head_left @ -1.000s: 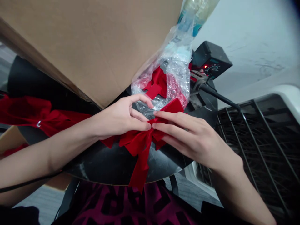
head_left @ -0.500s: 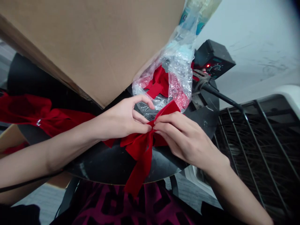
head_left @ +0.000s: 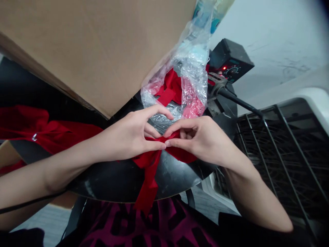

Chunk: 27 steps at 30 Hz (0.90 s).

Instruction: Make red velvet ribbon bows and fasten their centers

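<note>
- The left hand (head_left: 125, 137) and right hand (head_left: 197, 137) have drawn closer, fingertips meeting, both pinching the red velvet bow (head_left: 149, 175) at its centre.
- A bubble-wrap bag (head_left: 191, 79) sits just beyond them.

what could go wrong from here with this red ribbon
The red ribbon is only pinched between the fingertips of the left hand and right hand, so it might slip. Its tail hangs past the dark round tabletop. The black cord across the left forearm could snag.
</note>
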Tool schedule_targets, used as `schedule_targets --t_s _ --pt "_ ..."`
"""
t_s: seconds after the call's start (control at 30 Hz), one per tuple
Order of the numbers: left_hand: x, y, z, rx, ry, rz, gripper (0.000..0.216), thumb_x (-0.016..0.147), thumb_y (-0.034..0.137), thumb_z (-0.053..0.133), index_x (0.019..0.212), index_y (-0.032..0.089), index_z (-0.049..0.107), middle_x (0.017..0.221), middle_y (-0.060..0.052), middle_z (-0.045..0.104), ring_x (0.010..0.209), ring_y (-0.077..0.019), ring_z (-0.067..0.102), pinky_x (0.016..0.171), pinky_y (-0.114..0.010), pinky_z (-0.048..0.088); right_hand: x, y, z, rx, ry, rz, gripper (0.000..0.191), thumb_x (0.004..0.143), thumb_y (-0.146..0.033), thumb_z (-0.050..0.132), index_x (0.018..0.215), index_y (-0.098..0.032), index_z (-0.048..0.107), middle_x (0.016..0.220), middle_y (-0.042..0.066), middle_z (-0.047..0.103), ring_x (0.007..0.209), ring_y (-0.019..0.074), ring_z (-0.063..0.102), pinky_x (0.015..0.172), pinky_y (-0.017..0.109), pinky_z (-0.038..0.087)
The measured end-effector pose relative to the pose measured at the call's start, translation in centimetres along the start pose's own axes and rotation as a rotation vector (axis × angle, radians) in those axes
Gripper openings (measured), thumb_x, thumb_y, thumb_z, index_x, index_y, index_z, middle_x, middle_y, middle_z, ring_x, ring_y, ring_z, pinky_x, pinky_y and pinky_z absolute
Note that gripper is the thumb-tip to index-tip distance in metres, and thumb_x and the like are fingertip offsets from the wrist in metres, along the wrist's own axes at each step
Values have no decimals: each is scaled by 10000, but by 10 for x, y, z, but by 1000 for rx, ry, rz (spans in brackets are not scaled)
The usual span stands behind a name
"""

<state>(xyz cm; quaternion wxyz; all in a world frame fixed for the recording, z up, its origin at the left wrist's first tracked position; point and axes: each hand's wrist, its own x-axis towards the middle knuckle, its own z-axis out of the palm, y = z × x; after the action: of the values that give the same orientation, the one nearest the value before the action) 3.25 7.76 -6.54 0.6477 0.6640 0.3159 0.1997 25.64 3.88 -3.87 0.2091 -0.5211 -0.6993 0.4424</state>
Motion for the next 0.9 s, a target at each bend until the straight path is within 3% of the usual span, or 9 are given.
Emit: schedule_targets --t_s 0.17,0.37,0.47,0.53,0.6,0.8,0.9 --pt "0 3 0 -76 -4 -75 476 860 257 826 1264 265 573 823 7 826 849 -247 839 705 -240 676 -6 -3 -2 -69 17 -80 123 926 -226 760 1032 -202 818 582 -69 580 481 57 471 476 204 350" --pt "3 3 7 -97 55 -117 508 806 191 854 1257 248 627 742 26 800 805 -240 838 769 -278 682 -3 1 3 -150 80 -116 98 907 -156 738 930 -206 819 576 -70 582 486 60 457 500 226 341" --pt "7 3 4 -114 109 -140 571 744 208 914 1251 236 652 752 11 805 829 -251 837 767 -281 680 -9 -3 2 -215 185 -205 82 931 -183 739 992 -211 786 839 -8 728 630 101 596 582 252 462" --pt "8 5 2 -106 155 -156 604 721 216 934 1263 237 669 769 2 813 836 -256 837 771 -285 682 -19 -6 4 -354 318 -292 130 930 -249 767 1052 -207 746 1079 61 729 853 172 680 715 307 550" --pt "7 8 2 -106 183 -168 637 712 224 943 1293 240 681 781 -6 820 841 -269 837 785 -309 689 -28 -7 9 -542 410 -352 190 933 -284 774 1090 -200 708 1130 102 695 984 233 676 826 376 572" --pt "3 12 4 -160 243 -229 567 716 207 938 1257 219 767 855 -43 851 876 -289 835 799 -341 696 -36 -1 21 -805 355 -491 160 979 -123 635 1117 -193 671 1028 101 739 908 257 648 794 445 533" --pt "4 9 -2 -305 186 -271 541 693 189 952 1207 218 784 857 -45 854 802 -259 833 731 -298 686 -36 10 13 -843 339 -592 209 968 -111 661 1169 -166 678 1080 116 752 956 265 669 795 444 535"
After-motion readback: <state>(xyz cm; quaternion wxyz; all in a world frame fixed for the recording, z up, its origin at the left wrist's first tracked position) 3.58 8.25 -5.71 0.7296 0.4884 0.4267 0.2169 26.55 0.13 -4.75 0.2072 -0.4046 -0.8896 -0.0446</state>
